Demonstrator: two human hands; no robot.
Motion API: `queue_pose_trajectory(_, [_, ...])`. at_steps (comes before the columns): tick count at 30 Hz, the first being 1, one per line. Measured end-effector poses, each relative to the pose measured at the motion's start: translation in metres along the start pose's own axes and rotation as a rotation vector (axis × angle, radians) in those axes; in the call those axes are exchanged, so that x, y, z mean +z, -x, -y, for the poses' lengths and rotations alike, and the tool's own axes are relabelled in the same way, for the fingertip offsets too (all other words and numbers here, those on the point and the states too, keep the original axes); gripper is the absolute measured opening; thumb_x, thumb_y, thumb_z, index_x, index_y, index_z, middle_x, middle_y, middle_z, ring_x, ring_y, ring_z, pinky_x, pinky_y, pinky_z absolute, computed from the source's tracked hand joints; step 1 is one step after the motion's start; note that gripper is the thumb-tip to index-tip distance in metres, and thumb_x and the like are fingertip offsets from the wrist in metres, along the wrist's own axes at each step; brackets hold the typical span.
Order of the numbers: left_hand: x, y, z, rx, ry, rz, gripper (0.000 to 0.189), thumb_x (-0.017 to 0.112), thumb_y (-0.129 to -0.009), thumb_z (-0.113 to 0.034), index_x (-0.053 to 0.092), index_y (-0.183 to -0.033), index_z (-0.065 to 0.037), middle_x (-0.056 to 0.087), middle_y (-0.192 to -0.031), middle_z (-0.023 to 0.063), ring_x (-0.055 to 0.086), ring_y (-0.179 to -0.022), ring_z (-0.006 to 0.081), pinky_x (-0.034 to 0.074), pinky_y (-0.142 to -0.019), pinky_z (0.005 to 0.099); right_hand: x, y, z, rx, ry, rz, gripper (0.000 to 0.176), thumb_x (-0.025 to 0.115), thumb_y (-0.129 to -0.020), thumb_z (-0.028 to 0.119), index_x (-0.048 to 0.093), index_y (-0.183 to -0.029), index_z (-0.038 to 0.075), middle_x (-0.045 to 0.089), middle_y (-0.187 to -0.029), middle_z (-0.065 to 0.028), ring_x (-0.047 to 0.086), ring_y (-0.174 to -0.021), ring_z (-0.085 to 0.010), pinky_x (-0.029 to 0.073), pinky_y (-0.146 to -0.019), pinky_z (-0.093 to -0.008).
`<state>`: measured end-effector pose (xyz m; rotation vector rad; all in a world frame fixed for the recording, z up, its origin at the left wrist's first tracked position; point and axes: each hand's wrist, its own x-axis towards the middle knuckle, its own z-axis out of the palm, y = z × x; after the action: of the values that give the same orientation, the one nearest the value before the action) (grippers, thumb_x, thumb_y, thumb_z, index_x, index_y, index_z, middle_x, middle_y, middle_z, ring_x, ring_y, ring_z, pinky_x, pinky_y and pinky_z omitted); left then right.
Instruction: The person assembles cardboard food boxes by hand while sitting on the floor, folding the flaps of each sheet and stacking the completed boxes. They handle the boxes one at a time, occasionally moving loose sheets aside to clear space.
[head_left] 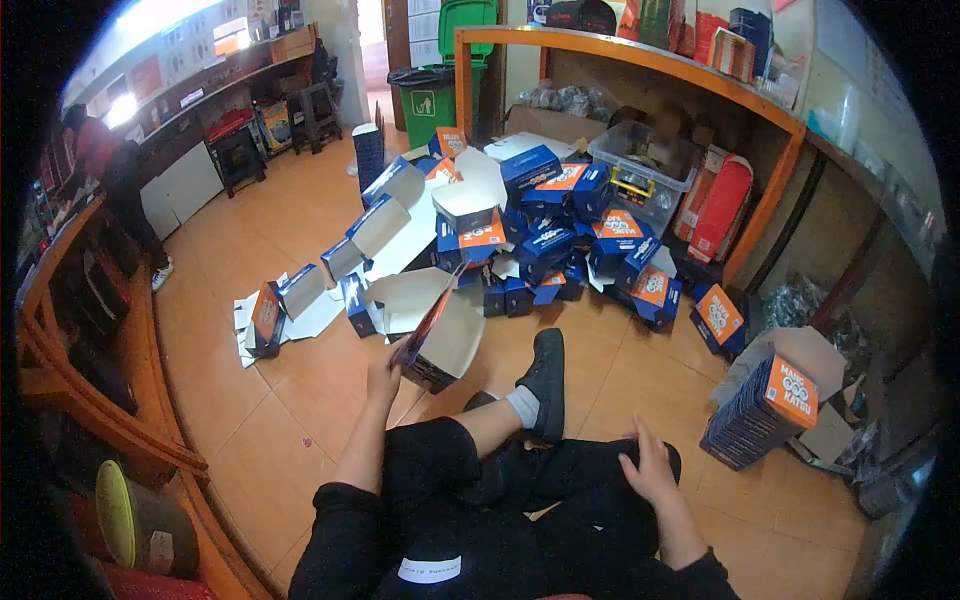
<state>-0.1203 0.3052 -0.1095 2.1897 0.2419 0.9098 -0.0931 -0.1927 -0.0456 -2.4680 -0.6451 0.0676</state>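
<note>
I sit on the orange tiled floor with black trousers and one black shoe [545,385] stretched forward. My left hand [384,370] grips an open blue, orange and white cardboard box [440,340], held tilted above the floor just in front of me. My right hand [650,462] rests on my right knee with its fingers apart, holding nothing. A large heap of the same blue and orange boxes [540,240] lies on the floor beyond my foot, some folded, some open or flat.
A stack of flat boxes [762,410] stands to my right. An orange-framed shelf [640,60] with a clear plastic bin [645,165] backs the heap. Green waste bins [435,95] stand behind. A person in red [110,165] stands far left by a wooden counter [90,390].
</note>
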Motion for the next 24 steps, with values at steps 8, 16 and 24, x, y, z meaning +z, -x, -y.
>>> queue_pose_trajectory(8, [-0.017, 0.038, 0.083, -0.681, -0.107, -0.063, 0.048, 0.061, -0.082, -0.008, 0.047, -0.128, -0.006, 0.060, -0.117, 0.0178, 0.059, -0.106, 0.0298, 0.048, -0.087, 0.0361, 0.027, 0.070, -0.054, 0.312, 0.284, 0.266, 0.069, 0.063, -0.080, 0.042, 0.031, -0.141, 0.031, 0.015, -0.151, -0.0012, 0.006, -0.139, -0.0344, 0.012, -0.104, -0.0664])
queue_pose_trajectory(16, [-0.049, 0.067, 0.033, -0.547, -0.043, 0.007, 0.057, 0.065, -0.079, -0.012, 0.044, -0.132, -0.011, 0.049, -0.130, 0.0180, 0.053, -0.113, 0.0312, 0.045, -0.092, 0.0372, 0.038, 0.014, -0.116, 0.498, 0.209, -0.025, 0.065, 0.064, -0.077, 0.050, 0.047, -0.132, 0.018, 0.038, -0.140, -0.0125, 0.028, -0.132, -0.0358, 0.025, -0.108, -0.0461])
queue_pose_trajectory(24, [-0.082, 0.244, -0.004, -0.812, 0.563, -0.038, 0.046, 0.037, -0.096, -0.033, 0.044, -0.132, -0.006, 0.046, -0.134, 0.0132, 0.040, -0.126, 0.0269, 0.028, -0.106, 0.0376, 0.057, -0.077, -0.223, 0.473, 0.205, 0.150, 0.034, 0.058, -0.080, 0.028, 0.060, -0.102, 0.002, 0.065, -0.088, -0.0214, 0.063, -0.086, -0.0352, 0.048, -0.076, -0.0431])
